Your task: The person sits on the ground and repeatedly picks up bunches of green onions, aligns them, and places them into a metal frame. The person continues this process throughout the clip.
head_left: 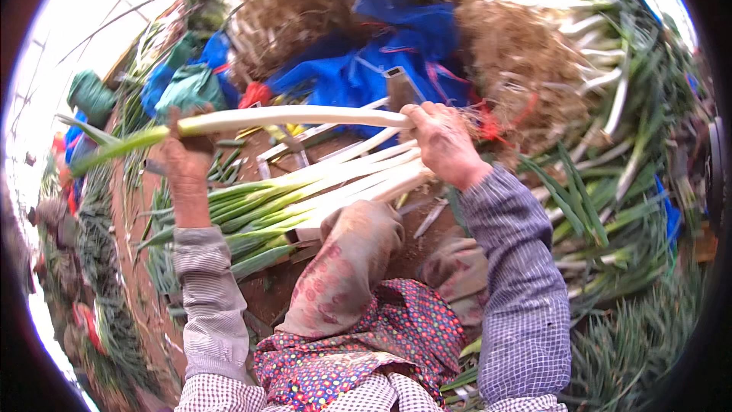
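Note:
A long green onion stalk (297,117) spans between my two hands, roughly level. Around its green part, at the left, my left hand (191,146) is closed. My right hand (439,133) grips the white root end, with thin roots showing just beyond the fingers. Below the stalk lies a row of green onions (320,189), white ends to the right and green leaves to the left. A rectangular metal post (400,87) rises behind the held stalk, near my right hand. My knee (354,240) is close against the row.
A blue plastic sheet (372,57) lies ahead, with red ties about it. Piled green onions with brown roots (514,51) rise at the right. Green and blue sacks (191,86) stand at the left. Metal frame pieces (297,146) sit on the soil. Other people (57,223) are at the far left.

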Tool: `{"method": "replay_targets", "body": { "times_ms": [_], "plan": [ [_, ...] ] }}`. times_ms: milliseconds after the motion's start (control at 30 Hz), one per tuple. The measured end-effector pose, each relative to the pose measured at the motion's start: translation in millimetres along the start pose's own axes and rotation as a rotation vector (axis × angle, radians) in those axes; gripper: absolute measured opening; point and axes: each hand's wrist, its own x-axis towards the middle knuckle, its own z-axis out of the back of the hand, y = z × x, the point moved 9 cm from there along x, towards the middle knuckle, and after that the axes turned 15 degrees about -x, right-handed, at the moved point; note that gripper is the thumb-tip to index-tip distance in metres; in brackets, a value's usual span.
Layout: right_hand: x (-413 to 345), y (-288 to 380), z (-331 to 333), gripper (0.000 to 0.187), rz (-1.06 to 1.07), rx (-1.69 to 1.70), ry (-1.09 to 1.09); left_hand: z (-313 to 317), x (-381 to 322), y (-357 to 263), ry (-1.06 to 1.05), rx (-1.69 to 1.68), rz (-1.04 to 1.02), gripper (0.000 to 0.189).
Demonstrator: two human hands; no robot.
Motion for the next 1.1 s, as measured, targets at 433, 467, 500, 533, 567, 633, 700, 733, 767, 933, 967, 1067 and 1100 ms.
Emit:
{"method": "replay_targets", "body": {
  "times_ms": [433, 467, 500, 533, 567, 633, 700, 733, 767, 933, 967, 1067, 1100],
  "plan": [
    [54, -4, -267, 0.038, 0.039, -0.083, 0.344, 257, -52, 51, -0.758, 0.527, 0.338, 0.035],
    [55, -11, -270, 0.038, 0.022, -0.087, 0.334, 245, -45, 55, -0.659, 0.83, 0.356, 0.033],
    [54, -19, -278, 0.038, -0.017, -0.095, 0.372, 234, -38, 62, -0.587, 1.143, 0.365, 0.03],
    [51, -30, -283, 0.039, -0.062, -0.131, 0.415, 215, -19, 68, -0.482, 1.345, 0.178, 0.023],
    [49, -33, -285, 0.041, -0.063, -0.108, 0.428, 180, 4, 83, -0.17, 1.745, -0.051, 0.017],
    [42, -42, -290, 0.044, -0.112, -0.085, 0.475, 134, 25, 134, 0.323, 1.9, -0.441, 0.022],
    [34, -46, -298, 0.053, -0.154, -0.054, 0.569, 129, 42, 187, 0.592, 1.983, -0.491, 0.03],
    [32, -46, -297, 0.052, -0.16, -0.023, 0.555, 137, 51, 200, 0.551, 2.03, -0.466, 0.032],
    [33, -45, -293, 0.052, -0.156, 0.03, 0.499, 146, 57, 211, 0.506, 2.077, -0.436, 0.034],
    [31, -50, -301, 0.039, -0.195, 0.121, 0.481, 180, 63, 239, 0.42, 2.333, -0.269, 0.045],
    [30, -52, -303, 0.037, -0.219, 0.151, 0.481, 181, 64, 239, 0.418, 2.342, -0.263, 0.043],
    [30, -49, -307, 0.033, -0.213, 0.083, 0.456, 178, 66, 240, 0.423, 2.362, -0.218, 0.037],
    [28, -45, -311, 0.037, -0.173, -0.022, 0.487, 176, 63, 242, 0.425, 2.366, -0.197, 0.035]
  ]
}}
